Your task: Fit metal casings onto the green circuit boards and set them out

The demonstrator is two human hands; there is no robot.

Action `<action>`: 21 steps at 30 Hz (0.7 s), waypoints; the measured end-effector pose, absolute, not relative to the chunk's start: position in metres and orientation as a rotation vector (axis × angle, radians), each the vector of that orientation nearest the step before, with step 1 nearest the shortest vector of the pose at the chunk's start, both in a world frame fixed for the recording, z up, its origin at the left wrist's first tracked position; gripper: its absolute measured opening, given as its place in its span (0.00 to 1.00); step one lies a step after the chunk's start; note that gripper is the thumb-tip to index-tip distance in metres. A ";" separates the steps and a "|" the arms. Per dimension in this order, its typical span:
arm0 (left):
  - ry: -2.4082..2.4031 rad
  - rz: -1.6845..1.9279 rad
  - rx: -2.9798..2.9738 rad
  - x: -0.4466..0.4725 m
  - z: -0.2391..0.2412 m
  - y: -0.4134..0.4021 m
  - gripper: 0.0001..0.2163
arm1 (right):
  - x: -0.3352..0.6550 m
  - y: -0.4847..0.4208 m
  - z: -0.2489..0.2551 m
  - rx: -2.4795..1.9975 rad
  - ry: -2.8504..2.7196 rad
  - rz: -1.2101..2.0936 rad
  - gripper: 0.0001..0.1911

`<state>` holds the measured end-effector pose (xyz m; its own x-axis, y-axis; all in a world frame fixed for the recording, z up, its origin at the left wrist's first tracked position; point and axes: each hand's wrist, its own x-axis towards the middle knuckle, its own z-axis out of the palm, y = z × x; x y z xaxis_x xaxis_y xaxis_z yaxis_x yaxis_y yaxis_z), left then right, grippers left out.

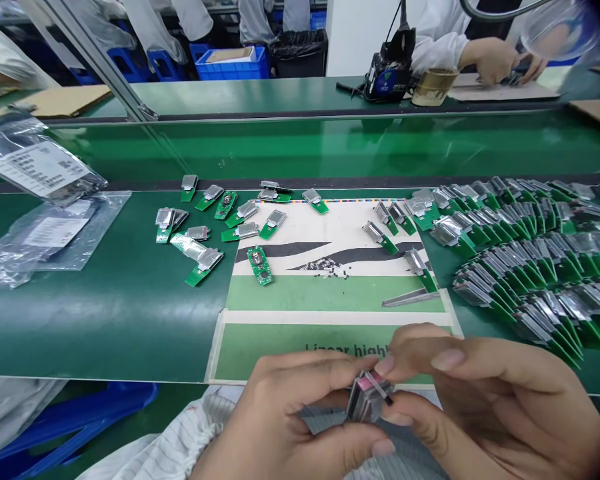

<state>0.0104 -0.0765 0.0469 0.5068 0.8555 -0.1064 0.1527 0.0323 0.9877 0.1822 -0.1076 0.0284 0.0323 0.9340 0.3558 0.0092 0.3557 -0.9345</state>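
Observation:
My left hand [300, 413] and my right hand [485, 400] meet at the bottom of the view, near the table's front edge. Both pinch one small metal-shielded module [367, 400] with a pink patch on top. Their fingers are closed round it. In front of my hands lies a printed paper sheet [330, 293] with a heap of tiny dark parts [327, 268], a bare green circuit board [260, 265] and metal tweezers [410, 298].
Loose green boards with metal shields [215, 223] lie scattered at left centre. Several overlapping rows of the same boards [525, 247] fill the right. Clear plastic bags [45, 227] lie at left. Across the green conveyor, another person's hands [495, 60] work beside a soldering station [390, 67].

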 end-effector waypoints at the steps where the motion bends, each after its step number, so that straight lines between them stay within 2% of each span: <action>1: 0.927 0.683 1.453 0.011 0.047 -0.076 0.13 | 0.182 -0.108 0.029 -0.958 -1.341 0.912 0.24; 11: 0.921 0.644 1.312 0.011 0.045 -0.077 0.18 | 0.182 -0.108 0.026 -0.980 -1.336 0.833 0.21; 21: 0.918 0.659 1.479 0.012 0.046 -0.077 0.14 | 0.181 -0.109 0.027 -0.991 -1.327 0.788 0.24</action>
